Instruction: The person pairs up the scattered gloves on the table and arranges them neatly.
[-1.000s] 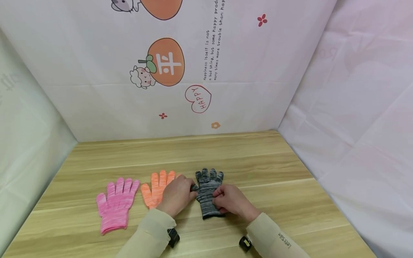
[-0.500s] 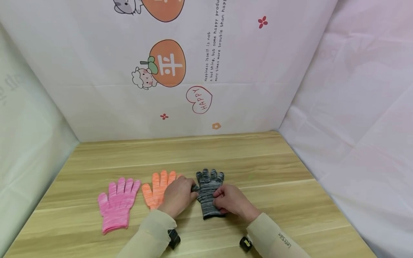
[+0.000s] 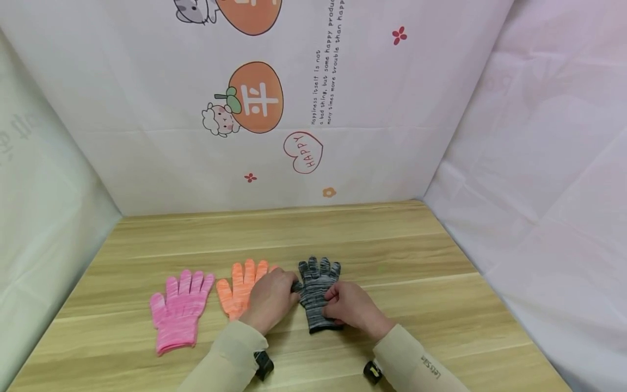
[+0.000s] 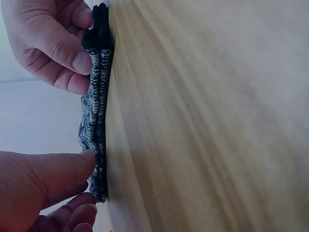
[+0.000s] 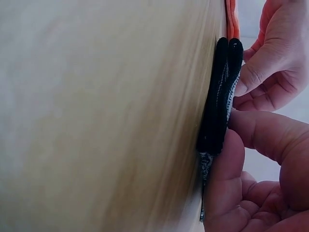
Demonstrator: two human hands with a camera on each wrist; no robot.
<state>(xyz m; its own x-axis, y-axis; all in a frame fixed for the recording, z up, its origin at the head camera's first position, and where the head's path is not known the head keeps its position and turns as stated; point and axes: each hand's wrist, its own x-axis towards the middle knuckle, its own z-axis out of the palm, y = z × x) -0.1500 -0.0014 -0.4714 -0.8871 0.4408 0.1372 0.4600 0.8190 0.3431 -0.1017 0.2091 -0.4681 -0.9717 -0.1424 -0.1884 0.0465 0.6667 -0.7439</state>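
A grey-and-black knitted glove lies on the wooden table, fingers pointing away and its black-edged cuff toward me. My left hand pinches the glove's thumb and partly covers an orange glove just left of it. At the right side of the palm and cuff, my right hand pinches the grey fabric between thumb and curled fingers. Seen from the left wrist, the grey glove lies flat in two layers, with the left thumb on its edge. The right wrist view shows the black cuff close to the right fingertips.
A pink glove lies farthest left, fingers pointing away. Behind the table rises a white printed cloth wall, with further white cloth at both sides. A small black device sits at each wrist.
The head view shifts very slightly. Both hands stay where they were on the grey glove, and the other gloves keep their places.
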